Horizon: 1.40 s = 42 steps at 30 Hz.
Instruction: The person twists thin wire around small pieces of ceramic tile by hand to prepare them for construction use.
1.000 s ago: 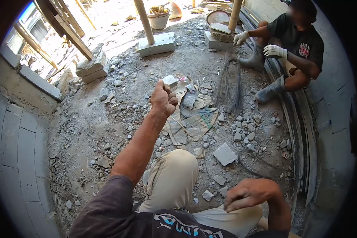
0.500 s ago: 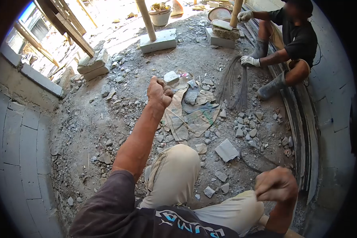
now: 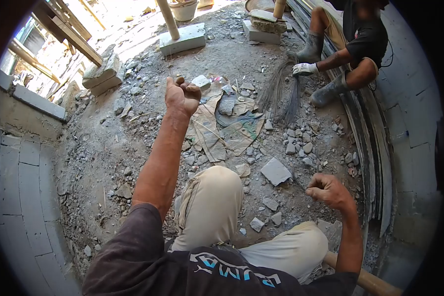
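Note:
My left hand (image 3: pixel 182 98) is stretched out over the rubble with its palm turned up and its fingers curled. A thin wire (image 3: pixel 170 64) rises from beside its thumb. Lower on the right, my right hand (image 3: pixel 331 191) is closed in a pinch, thumb against forefinger. Dark strands show by its fingertips; what it grips I cannot tell. Between my hands lie a flattened, torn paper sack (image 3: pixel 209 133) and a pale broken block piece (image 3: pixel 276 171).
A co-worker's gloved hand (image 3: pixel 305 69) holds a bundle of thin wires (image 3: pixel 287 96) at the upper right. Long strips (image 3: pixel 362 133) lie along the right wall. Posts stand on concrete blocks (image 3: pixel 183 40) ahead. A low block wall (image 3: pixel 22 182) runs on the left.
My left hand has turned palm up, its fingers loosening slightly. My right hand has moved forward and left. The co-worker's upper gloved hand has left the view, which has shifted a little.

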Motion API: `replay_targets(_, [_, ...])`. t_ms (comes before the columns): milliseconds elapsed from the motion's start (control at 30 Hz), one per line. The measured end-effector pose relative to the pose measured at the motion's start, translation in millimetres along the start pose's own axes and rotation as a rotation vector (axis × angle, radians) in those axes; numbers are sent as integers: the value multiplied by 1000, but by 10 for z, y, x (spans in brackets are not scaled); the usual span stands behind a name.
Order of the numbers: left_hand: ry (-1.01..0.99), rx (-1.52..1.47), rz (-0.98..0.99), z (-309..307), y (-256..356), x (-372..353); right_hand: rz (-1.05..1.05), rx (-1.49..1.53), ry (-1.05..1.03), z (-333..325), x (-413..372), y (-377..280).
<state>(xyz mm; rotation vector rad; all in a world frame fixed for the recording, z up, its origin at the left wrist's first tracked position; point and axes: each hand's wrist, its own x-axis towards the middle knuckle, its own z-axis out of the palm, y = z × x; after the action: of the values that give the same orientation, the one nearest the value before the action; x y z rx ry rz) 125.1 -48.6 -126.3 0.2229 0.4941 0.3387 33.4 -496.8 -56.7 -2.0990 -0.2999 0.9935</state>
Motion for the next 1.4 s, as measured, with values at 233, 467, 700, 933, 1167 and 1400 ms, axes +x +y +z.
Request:
replay_targets(233, [-104, 293, -143, 75, -695, -490, -14, 249, -80, 173, 238, -112])
replay_targets(467, [-66, 311, -213, -9, -909, -622, -46, -299, 398, 58, 757, 236])
replay_targets(700, [217, 271, -80, -207, -786, -199, -542, 204, -92, 379, 151, -1124])
replay_targets(933, [78, 175, -197, 7, -841, -389, -18, -368, 557, -177, 1345, 190])
replay_targets(1167, [174, 127, -90, 8, -685, -195, -435, 52, -438, 298, 268, -1205])
replay_targets(1400, [-78, 73, -265, 164, -750, -491, -15, -18, 652, -278, 1038, -87])
